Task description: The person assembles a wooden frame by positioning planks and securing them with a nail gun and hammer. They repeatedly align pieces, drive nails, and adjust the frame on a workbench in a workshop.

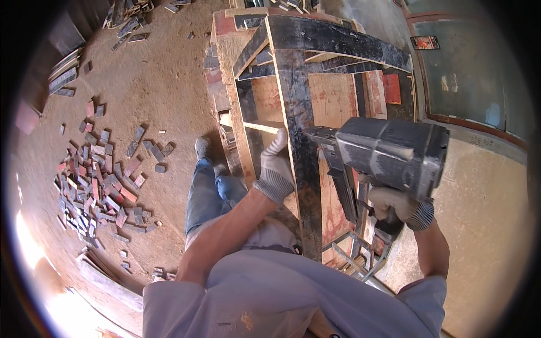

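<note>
My left hand (276,166), in a grey knit glove, is closed on the edge of a long dark plank (297,96), part of a wooden frame. Its thumb points up along the edge and the fingers are partly hidden. A thin pale wooden strip (256,125) meets the plank beside the thumb. My right hand (397,204), also gloved, grips the handle of a black nail gun (389,152). The gun lies sideways, its nose at the plank's right face, level with my left thumb. Whether the nose touches the wood I cannot tell.
Dark crosspieces (338,42) join the frame at its far end, over plywood panels (332,93). Many small wood blocks (101,180) lie heaped on the dirt floor at left. A glass window (465,73) and a phone (425,43) are at right; a metal ladder-like frame (360,262) stands below the gun.
</note>
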